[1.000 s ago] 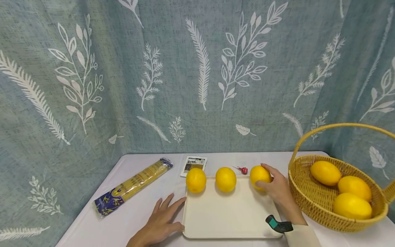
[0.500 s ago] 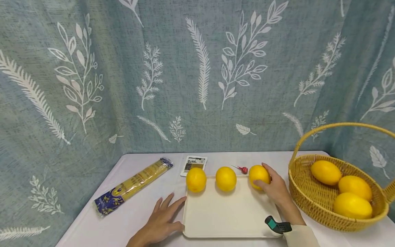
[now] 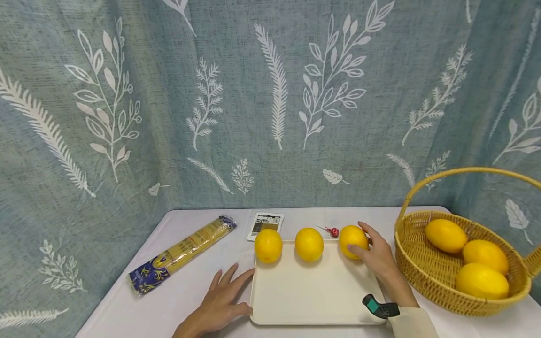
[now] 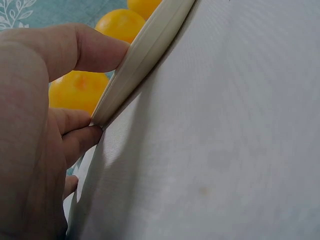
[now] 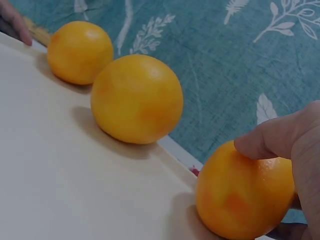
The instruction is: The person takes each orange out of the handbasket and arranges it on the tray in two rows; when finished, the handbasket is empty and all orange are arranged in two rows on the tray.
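Observation:
My right hand [image 3: 377, 257] grips a round yellow orange [image 3: 350, 238] at the far right corner of a cream tray [image 3: 317, 300]. In the right wrist view its thumb lies on top of that orange [image 5: 240, 195]; the other fingers are mostly hidden behind it. Two more oranges sit along the tray's far edge, a middle orange [image 3: 309, 251] and a left orange [image 3: 268, 253]. Beside the tray's left side is my left hand [image 3: 220, 300], fingers spread. Its thumb and fingertips touch the tray rim [image 4: 135, 60] in the left wrist view.
A wicker basket [image 3: 422, 277] with several oval yellow fruits stands at the right. A packet of spaghetti [image 3: 181, 256] lies at the left. Behind the tray are a white printed pouch [image 3: 268, 221] and a red-wrapped lollipop [image 3: 334, 232]. A patterned curtain [image 3: 253, 178] hangs at the table's back.
The right hand has shifted the orange it holds slightly to the left, toward the middle orange. The left hand and the other fruits have stayed where they were.

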`<state>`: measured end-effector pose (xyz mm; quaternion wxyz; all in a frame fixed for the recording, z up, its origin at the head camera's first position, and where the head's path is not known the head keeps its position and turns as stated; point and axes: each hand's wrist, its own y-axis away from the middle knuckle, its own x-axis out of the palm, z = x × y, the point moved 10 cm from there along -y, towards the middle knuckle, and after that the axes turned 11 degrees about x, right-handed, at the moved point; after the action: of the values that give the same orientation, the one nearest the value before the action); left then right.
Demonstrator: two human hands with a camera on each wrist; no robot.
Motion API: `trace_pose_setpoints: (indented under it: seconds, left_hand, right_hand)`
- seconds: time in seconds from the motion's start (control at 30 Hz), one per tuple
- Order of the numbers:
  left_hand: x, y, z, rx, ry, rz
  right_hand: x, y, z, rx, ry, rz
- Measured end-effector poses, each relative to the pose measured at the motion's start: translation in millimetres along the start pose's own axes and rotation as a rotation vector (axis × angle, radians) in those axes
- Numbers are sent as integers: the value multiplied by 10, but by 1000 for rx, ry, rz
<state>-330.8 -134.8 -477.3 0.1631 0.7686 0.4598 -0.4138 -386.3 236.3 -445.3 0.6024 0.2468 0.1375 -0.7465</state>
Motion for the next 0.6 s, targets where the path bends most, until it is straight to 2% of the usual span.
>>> trace_pose_setpoints:
  seconds: [0.27,0.6]
  left_hand:
    - [12,-2,-10,6,0,9]
    - [-2,-2,-3,-2,1,0]
  right_hand:
    - [-8,6,1,-7,16,-4]
    - [-12,-11,-75,46,-65,4]
